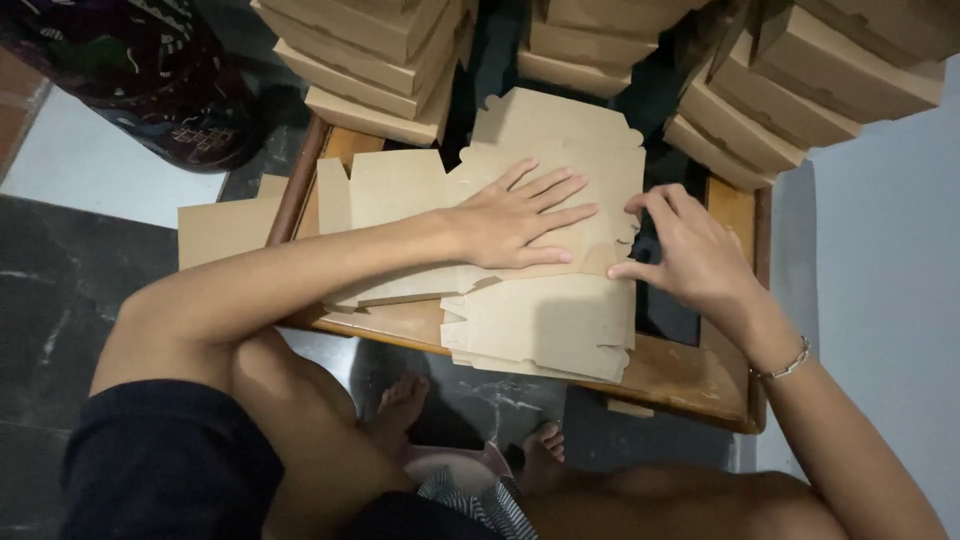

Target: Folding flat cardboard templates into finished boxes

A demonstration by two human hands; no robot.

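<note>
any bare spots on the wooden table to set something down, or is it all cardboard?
Mostly covered. Bare wood shows on the table at its near right corner, below the right hand, and a thin strip along the near edge. The flat cardboard sheets under the left hand fill the middle; folded box stacks crowd the far side.

Hands (520, 220) on flat cardboard (560, 170) (unfolded)

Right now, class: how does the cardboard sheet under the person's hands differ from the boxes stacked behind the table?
The flat cardboard sheet lies unfolded on the low wooden table; the folded boxes are closed and piled up. The left hand presses the sheet and the right hand pinches its edge; nobody touches the boxes. Both are plain brown cardboard.
</note>
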